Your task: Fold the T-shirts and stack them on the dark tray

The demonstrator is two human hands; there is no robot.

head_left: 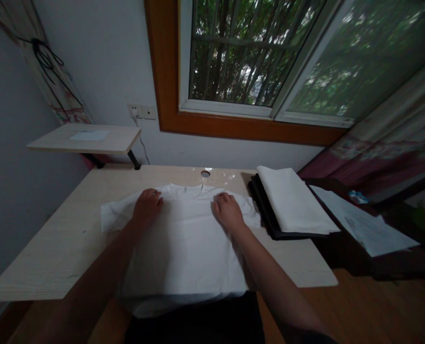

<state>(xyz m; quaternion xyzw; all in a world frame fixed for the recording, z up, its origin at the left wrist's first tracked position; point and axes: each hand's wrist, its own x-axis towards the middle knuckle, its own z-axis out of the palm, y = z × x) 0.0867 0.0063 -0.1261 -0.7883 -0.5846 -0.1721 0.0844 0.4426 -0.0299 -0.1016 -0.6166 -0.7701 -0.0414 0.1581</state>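
Note:
A white short-sleeved T-shirt [194,243] lies spread on the light wooden desk, its neckline towards the wall and its lower hem hanging over the front edge. My left hand [148,206] rests on the shirt near the left shoulder, palm down, with the fingers slightly bent. Near the opposite shoulder, my right hand [228,210] lies on the fabric with its fingers a little apart. Both hands touch the cloth from above, and I see no fabric gathered in either one. The undersides of the fingers are hidden.
On the desk's [55,239] right stands a stack of folded white cloth [294,200] over black cloth [264,205]. A raised shelf [87,138] holds a paper at the back left. Behind are a wall socket [141,112] and a window. A dark side table bears a sheet [363,220].

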